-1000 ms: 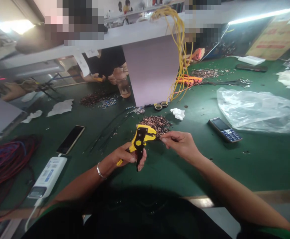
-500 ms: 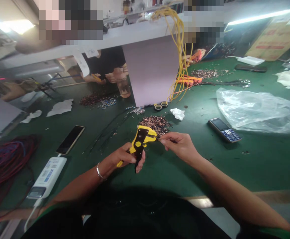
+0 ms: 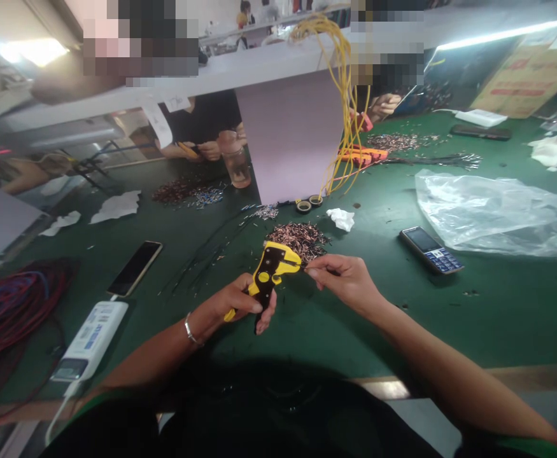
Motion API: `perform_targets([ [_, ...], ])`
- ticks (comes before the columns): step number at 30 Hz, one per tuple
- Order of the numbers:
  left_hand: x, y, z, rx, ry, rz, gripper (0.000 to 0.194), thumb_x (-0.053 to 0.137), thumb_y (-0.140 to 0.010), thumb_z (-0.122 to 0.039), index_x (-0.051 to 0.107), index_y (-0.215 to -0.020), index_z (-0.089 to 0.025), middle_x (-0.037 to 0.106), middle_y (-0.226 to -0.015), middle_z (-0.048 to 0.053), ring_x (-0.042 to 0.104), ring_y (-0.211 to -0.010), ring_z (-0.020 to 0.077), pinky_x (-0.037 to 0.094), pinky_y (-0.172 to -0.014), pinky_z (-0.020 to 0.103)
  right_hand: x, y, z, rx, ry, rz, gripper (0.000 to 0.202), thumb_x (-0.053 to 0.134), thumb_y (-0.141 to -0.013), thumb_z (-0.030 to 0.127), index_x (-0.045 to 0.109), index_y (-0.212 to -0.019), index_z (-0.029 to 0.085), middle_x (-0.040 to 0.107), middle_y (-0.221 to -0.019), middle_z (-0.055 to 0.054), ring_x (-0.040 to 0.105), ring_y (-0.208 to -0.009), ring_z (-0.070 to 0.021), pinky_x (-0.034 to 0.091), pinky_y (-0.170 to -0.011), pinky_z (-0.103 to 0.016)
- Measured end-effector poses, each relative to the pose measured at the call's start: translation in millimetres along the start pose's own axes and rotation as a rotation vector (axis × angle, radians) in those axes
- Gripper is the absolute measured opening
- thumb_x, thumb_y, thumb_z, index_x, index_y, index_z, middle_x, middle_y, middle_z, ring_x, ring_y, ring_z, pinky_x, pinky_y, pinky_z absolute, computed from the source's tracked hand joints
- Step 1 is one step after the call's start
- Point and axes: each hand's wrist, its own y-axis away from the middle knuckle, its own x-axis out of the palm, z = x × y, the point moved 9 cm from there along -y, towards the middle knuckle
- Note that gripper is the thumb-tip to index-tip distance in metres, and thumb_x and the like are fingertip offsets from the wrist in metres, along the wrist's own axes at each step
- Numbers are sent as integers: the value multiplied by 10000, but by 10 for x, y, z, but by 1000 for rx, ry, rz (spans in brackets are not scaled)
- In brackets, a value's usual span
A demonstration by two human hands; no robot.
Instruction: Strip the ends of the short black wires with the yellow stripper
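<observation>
The left grip (image 3: pixel 242 298) is closed around yellow-and-black pliers (image 3: pixel 264 277), whose nose points right. The right grip (image 3: pixel 346 277), nearer that nose, pinches a thin dark wire (image 3: pixel 303 266) lying roughly left to right, near side of the copper-coloured clippings (image 3: pixel 301 236).

Above the pale upright panel (image 3: pixel 292 137) runs a white shelf (image 3: pixel 259 71); below spreads a green tabletop (image 3: pixel 354 331). Left of the panel a lamp (image 3: pixel 34 51) glares; right of it, a strip light (image 3: pixel 507 32).

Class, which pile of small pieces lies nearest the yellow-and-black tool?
The copper-coloured and black pile, just beyond the tool and beside the crumpled white tissue; the other piles lie farther from it.
</observation>
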Motion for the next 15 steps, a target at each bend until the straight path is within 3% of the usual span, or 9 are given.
perform_targets([
  [8,5,13,11,17,35,-32,189,741,-683,-214,677,-795,-75,656,-582,70,594,-432,170,513,-440,296,-9,-1,3,8,-10,-1,151,675,-712,324,754,-719,196,619,-505,8,527,-475,-123,413,-496,-281],
  [15,-6,46,29,29,24,-107,174,737,-673,-186,654,-787,-86,624,-537,35,544,-385,137,492,-396,267,9,-20,-28,72,-97,24,151,683,-698,335,731,-712,192,577,-468,27,423,-409,-87,321,-419,-256],
])
